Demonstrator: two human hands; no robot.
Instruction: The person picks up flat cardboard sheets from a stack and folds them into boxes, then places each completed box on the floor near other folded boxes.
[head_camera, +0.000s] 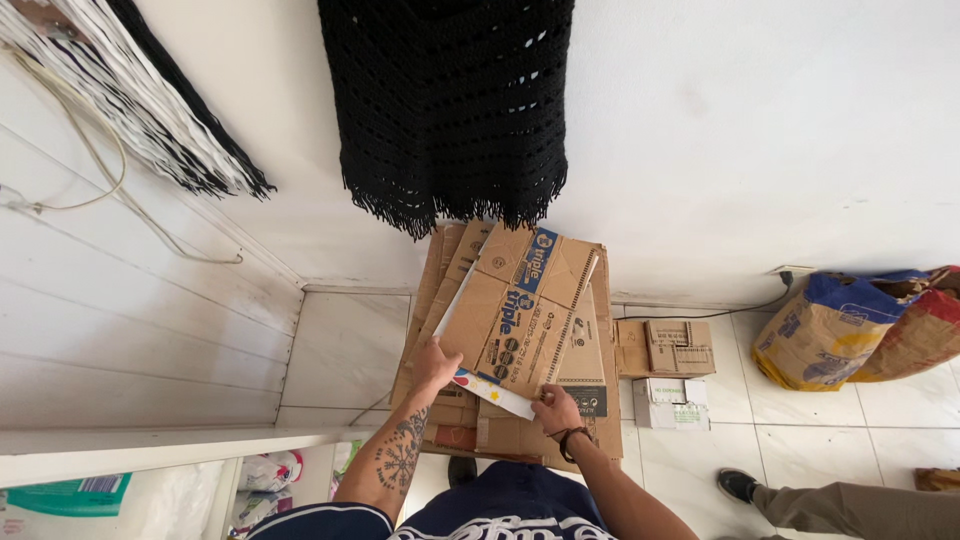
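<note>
A stack of flattened brown cardboard boxes (520, 300) leans against the white wall. My left hand (436, 364) grips the lower left edge of the front sheet. My right hand (556, 408) holds the lower right part of the same sheet, next to a white strip with coloured print (495, 392) along its bottom edge. My left forearm is tattooed and my right wrist wears a dark band.
A black crocheted garment (450, 110) hangs on the wall above the stack. Small cardboard boxes (668, 348) and a white box (672, 403) sit on the tiled floor to the right, beside a filled sack (830, 335). Another person's shoe (738, 485) and trouser leg show at lower right.
</note>
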